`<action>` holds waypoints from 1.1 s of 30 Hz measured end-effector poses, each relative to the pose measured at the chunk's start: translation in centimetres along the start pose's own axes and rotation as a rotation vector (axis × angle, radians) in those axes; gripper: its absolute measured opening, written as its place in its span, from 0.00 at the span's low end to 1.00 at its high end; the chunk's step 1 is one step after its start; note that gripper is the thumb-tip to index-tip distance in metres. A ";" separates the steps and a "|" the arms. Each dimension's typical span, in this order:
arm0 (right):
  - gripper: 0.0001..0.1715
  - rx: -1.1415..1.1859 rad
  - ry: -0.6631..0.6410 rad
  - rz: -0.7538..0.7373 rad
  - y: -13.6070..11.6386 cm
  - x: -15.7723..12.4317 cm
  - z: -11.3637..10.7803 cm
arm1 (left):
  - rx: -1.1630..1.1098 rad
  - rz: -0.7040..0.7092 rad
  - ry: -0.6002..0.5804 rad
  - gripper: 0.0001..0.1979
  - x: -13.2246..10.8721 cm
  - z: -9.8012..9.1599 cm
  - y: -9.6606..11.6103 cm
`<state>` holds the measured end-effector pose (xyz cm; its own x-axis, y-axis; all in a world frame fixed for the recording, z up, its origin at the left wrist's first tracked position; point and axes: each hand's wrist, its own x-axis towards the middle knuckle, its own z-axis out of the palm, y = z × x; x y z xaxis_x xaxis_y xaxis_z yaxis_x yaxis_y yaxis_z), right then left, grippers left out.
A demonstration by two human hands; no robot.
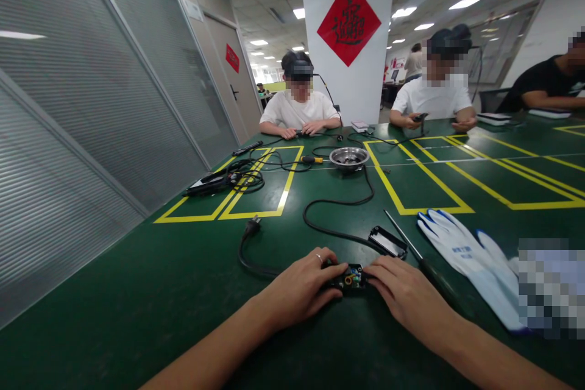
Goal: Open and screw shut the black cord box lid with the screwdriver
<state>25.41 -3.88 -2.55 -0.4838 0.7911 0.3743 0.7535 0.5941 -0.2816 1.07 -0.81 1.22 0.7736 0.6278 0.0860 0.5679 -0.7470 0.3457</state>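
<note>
A small opened black adapter box with its circuit board showing lies on the green table in front of me. My left hand grips its left end with the fingers curled over it; a ring is on one finger. My right hand presses on its right end, fingers bent onto it. The box's black cover lies apart just behind. A black cable with a plug runs from the box. A screwdriver lies by my right hand.
White work gloves lie at the right. A metal bowl, a yellow-handled tool and black cables sit mid-table among yellow tape lines. Three other people sit at the far side, by a white pillar.
</note>
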 end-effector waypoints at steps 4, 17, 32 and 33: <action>0.18 -0.007 -0.029 0.007 0.3 0.0 0.3 | 0.032 -0.005 -0.001 0.26 0.1 0.1 0.5; 0.20 -0.064 -0.037 -0.003 0.1 0.1 0.3 | 0.118 0.112 -0.054 0.31 0.3 1.0 0.7; 0.21 -0.268 0.144 0.240 3.6 0.5 -2.3 | 0.108 0.021 -0.051 0.28 0.4 -0.6 1.9; 0.20 -0.271 0.129 0.238 3.8 0.5 -2.2 | 0.107 0.024 -0.055 0.27 0.5 -0.6 1.8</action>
<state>28.95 -1.52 -1.51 -0.2341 0.8670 0.4399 0.9366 0.3225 -0.1371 2.29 -1.73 2.47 0.7997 0.5990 0.0410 0.5737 -0.7825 0.2420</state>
